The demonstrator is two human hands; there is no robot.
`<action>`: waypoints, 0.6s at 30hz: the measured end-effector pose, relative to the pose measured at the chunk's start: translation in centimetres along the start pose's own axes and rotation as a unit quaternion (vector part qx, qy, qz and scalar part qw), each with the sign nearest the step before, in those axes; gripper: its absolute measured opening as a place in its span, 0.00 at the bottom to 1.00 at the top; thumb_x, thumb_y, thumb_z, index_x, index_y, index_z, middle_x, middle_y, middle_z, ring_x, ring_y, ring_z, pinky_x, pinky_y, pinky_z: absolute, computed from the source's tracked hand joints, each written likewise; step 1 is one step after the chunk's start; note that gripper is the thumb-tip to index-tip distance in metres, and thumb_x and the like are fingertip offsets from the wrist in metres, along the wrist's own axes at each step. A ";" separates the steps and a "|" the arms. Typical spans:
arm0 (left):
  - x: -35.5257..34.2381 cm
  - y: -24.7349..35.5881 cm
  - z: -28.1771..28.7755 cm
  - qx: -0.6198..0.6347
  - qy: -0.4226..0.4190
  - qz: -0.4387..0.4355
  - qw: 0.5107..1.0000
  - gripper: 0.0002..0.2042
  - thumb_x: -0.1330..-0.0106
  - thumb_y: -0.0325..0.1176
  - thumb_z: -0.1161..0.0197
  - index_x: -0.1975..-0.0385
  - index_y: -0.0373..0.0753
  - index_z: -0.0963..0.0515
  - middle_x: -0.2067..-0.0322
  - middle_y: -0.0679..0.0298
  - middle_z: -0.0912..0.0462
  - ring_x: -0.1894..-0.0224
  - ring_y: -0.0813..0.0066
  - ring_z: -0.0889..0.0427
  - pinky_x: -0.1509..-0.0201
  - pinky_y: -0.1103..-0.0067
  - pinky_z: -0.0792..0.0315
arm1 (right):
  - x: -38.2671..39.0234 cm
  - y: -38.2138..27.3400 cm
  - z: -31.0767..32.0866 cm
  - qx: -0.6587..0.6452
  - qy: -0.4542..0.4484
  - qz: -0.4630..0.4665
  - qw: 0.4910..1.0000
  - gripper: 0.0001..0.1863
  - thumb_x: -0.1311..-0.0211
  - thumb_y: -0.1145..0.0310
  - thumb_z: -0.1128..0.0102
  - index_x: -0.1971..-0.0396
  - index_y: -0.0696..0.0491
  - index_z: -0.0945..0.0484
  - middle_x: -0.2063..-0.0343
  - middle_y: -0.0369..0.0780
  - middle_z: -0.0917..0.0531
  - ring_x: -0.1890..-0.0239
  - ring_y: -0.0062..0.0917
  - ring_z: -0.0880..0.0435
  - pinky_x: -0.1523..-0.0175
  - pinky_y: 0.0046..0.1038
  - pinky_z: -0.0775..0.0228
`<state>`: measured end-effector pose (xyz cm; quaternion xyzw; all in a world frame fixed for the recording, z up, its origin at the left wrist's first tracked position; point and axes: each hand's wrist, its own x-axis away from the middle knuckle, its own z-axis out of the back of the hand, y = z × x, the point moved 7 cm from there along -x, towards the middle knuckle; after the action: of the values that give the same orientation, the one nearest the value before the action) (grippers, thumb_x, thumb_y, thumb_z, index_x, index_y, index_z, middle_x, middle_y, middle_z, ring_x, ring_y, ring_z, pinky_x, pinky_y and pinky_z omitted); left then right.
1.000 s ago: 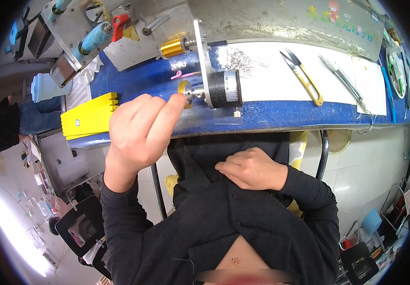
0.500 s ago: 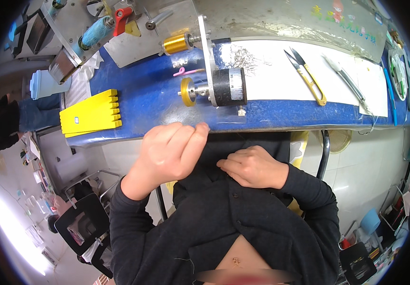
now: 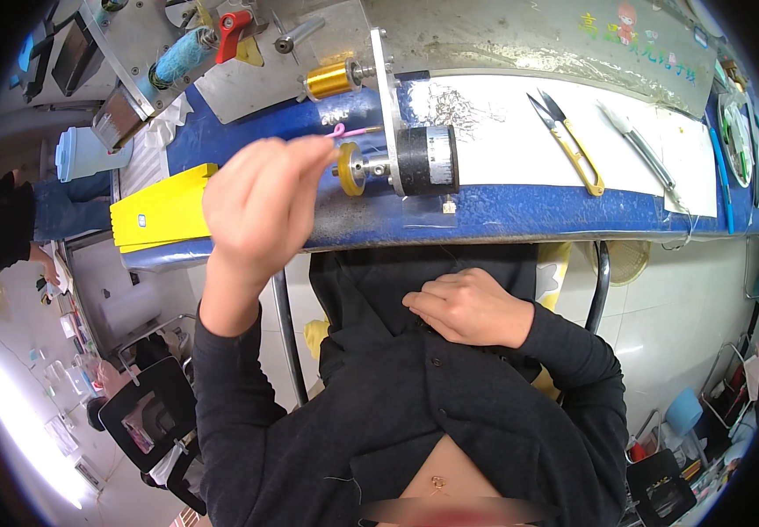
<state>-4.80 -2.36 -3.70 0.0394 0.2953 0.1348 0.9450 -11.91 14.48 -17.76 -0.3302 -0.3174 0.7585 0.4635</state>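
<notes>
Black clothing fills the near part of the view, and the right hand (image 3: pixel 467 307) rests flat against it at the chest, fingers loosely curled and holding nothing, just below the table's (image 3: pixel 520 215) blue front edge. Up and to the left of it, the left hand (image 3: pixel 261 206) is raised in front of that edge with its fingers drawn together; thumb and forefinger seem pinched at the tip, though whether they grip anything is too small to tell. Just right of those fingertips sits a small winding motor (image 3: pixel 423 161), a black cylinder on a metal plate with a brass-coloured wheel (image 3: pixel 350 169) facing the fingers. Just above the fingertips a thin pink wire loop (image 3: pixel 344 132) lies on the blue surface, near them but apart as far as one can see. Left of the hand lies a yellow ridged block (image 3: pixel 164 211). Farther back, beyond the fingers, a golden wire spool (image 3: pixel 331 79) sits on a shaft. Well to the right, on a white sheet (image 3: pixel 502 132), lie yellow-handled thread snips (image 3: pixel 568 140) and a pair of tweezers (image 3: pixel 639 145).
</notes>
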 end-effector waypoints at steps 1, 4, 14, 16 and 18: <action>-0.3 -0.8 -0.9 0.038 -0.004 0.018 0.999 0.06 0.40 0.16 0.31 0.65 0.30 0.18 0.72 0.58 0.15 0.76 0.74 0.20 0.70 0.83 0.27 | 0.0 0.1 -0.1 0.002 -0.007 -0.005 1.000 0.09 0.44 0.71 0.38 0.63 0.56 0.20 0.75 0.40 0.19 0.71 0.34 0.15 0.68 0.34 0.24; 1.1 -3.2 -2.8 0.217 0.003 0.251 0.943 0.03 0.33 0.21 0.32 0.64 0.29 0.19 0.70 0.65 0.15 0.71 0.85 0.21 0.66 0.88 0.28 | 0.1 0.1 -0.2 0.007 -0.010 -0.003 1.000 0.08 0.44 0.71 0.38 0.64 0.56 0.21 0.75 0.40 0.20 0.72 0.34 0.15 0.68 0.34 0.24; 4.3 -4.0 -4.6 0.397 0.033 0.462 0.792 0.05 0.31 0.25 0.33 0.66 0.29 0.20 0.73 0.68 0.16 0.72 0.91 0.23 0.68 0.91 0.32 | 0.0 0.3 -0.2 0.002 -0.008 -0.006 1.000 0.08 0.45 0.72 0.38 0.65 0.56 0.21 0.75 0.40 0.20 0.71 0.34 0.15 0.67 0.34 0.23; 4.7 -4.3 -5.3 0.419 -0.004 0.481 0.771 0.05 0.30 0.24 0.35 0.65 0.29 0.20 0.73 0.69 0.16 0.72 0.91 0.23 0.68 0.91 0.33 | 0.0 0.3 -0.3 0.003 -0.011 -0.008 1.000 0.07 0.45 0.72 0.37 0.66 0.56 0.21 0.75 0.40 0.20 0.71 0.34 0.15 0.67 0.34 0.23; 5.3 -4.4 -6.3 0.429 -0.050 0.512 0.742 0.04 0.30 0.23 0.37 0.65 0.28 0.20 0.74 0.70 0.16 0.72 0.92 0.23 0.69 0.91 0.33 | 0.0 0.2 -0.5 0.006 -0.015 -0.005 1.000 0.07 0.45 0.72 0.38 0.66 0.56 0.21 0.75 0.40 0.20 0.71 0.34 0.15 0.67 0.34 0.23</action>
<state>-3.20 -5.15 -12.50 0.5929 0.2094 0.4549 0.6306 -11.67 14.48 -18.21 -0.3144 -0.3210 0.7629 0.4648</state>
